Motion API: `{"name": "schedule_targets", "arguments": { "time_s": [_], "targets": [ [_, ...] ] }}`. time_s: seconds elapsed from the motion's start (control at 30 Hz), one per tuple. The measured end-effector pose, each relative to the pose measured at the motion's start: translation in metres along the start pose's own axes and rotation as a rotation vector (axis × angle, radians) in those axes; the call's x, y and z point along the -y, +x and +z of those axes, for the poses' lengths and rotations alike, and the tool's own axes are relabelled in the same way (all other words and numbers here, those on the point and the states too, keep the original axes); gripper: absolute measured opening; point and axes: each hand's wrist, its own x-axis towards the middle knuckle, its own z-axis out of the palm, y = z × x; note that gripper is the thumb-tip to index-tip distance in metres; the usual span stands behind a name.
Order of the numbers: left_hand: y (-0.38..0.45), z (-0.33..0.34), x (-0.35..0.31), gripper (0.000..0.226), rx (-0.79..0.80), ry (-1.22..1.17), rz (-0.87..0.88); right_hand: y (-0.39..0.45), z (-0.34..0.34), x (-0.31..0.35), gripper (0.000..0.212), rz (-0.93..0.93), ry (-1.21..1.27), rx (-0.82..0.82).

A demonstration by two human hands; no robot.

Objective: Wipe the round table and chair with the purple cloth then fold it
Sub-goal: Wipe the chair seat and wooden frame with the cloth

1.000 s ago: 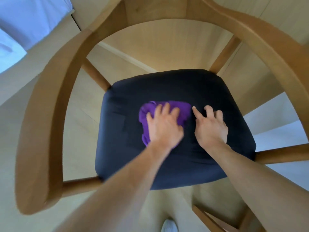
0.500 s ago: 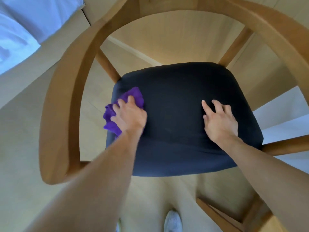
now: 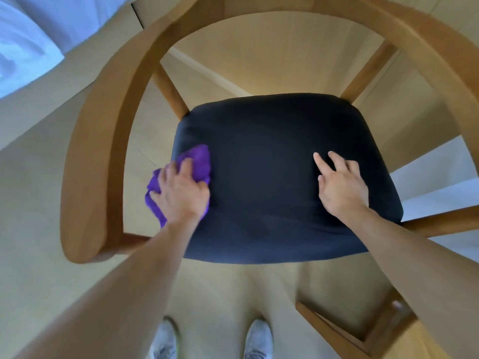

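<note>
I'm standing in front of the chair, my shoes on the floor just before the seat. My left hand presses down on the cloth at the seat's left edge, the cloth bunched under my palm and hanging a little over the side. My right hand lies flat on the seat's right half, well apart from the left. The armrest curves around behind and to both sides of the seat.
</note>
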Motion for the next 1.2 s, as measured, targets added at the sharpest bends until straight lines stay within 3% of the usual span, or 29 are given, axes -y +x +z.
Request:
{"name": "schedule_targets", "arguments": {
  "time_s": [0.07, 0.13, 0.27, 0.37, 0.43, 0.5, 0.67, 0.83, 1.0, 1.1, 1.2],
  "targets": [
    [0.001, -0.003, -0.004, 0.051, 0.020, -0.090, -0.169, 0.001, -0.006, -0.001, 0.054, -0.006, 0.029, 0.045],
    [-0.023, 0.003, -0.020, 0.050, -0.016, -0.010, -0.113, 0.006, -0.011, -0.008, 0.054, -0.040, 0.083, 0.112],
    [-0.119, 0.033, -0.076, 0.057, -0.047, 0.015, 0.235, 0.023, -0.031, -0.041, 0.050, -0.042, 0.478, 0.232],
    [-0.167, 0.057, -0.144, 0.070, 0.079, -0.069, 0.560, 0.024, -0.047, -0.060, 0.045, 0.089, 0.728, 0.219],
    [-0.184, 0.074, -0.191, 0.084, 0.273, -0.110, 0.819, 0.020, -0.053, -0.072, 0.041, 0.124, 0.724, 0.185],
    [-0.190, 0.088, -0.223, 0.088, 0.356, -0.041, 1.019, 0.011, -0.057, -0.080, 0.040, 0.152, 0.652, 0.171],
    [-0.179, 0.085, -0.197, 0.061, 0.288, -0.018, 1.091, -0.014, -0.056, -0.082, 0.045, 0.139, 0.435, 0.256],
    [-0.135, 0.053, -0.080, 0.072, 0.139, -0.043, 0.908, -0.017, -0.043, -0.068, 0.048, 0.139, 0.192, 0.220],
    [-0.103, 0.021, 0.031, 0.091, -0.032, 0.039, 0.472, -0.013, -0.025, -0.039, 0.060, 0.240, 0.091, 0.279],
    [-0.090, 0.023, 0.048, 0.082, -0.086, -0.060, 0.215, -0.012, -0.023, -0.026, 0.076, 0.321, 0.110, 0.326],
    [-0.098, 0.025, 0.015, 0.070, -0.154, -0.199, -0.002, -0.012, -0.022, -0.019, 0.080, 0.365, 0.100, 0.320]
  ]
}}
